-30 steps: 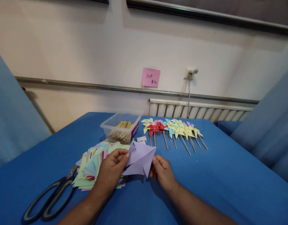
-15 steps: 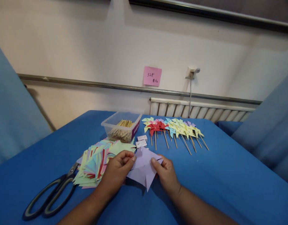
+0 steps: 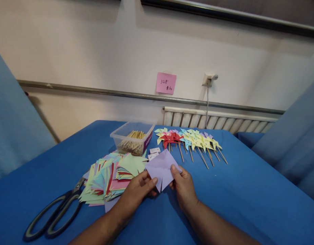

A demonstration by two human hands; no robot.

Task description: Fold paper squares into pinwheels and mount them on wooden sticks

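Observation:
A purple paper square [image 3: 160, 167] with slits cut in from its corners is held up over the table between both hands. My left hand [image 3: 141, 188] pinches its lower left side, thumb on top. My right hand [image 3: 182, 183] grips the right corner between thumb and fingers. Left of the hands lies a loose pile of coloured paper squares [image 3: 106, 178], pastel and red, partly behind my left wrist. Two small white boxes [image 3: 154, 150] sit just behind the purple paper, which partly covers one of them.
Large dark-handled scissors [image 3: 53, 214] lie at left, blades under the pile. A clear plastic box [image 3: 116, 135] holds many thin wooden sticks. Finished paper pinwheels [image 3: 198, 140] on sticks lie at the back right of the blue-covered table [image 3: 244, 190].
The purple paper has tilted and turned, moving slightly up and right. My left hand has shifted from its upper left part to its lower left side; my right hand keeps its hold.

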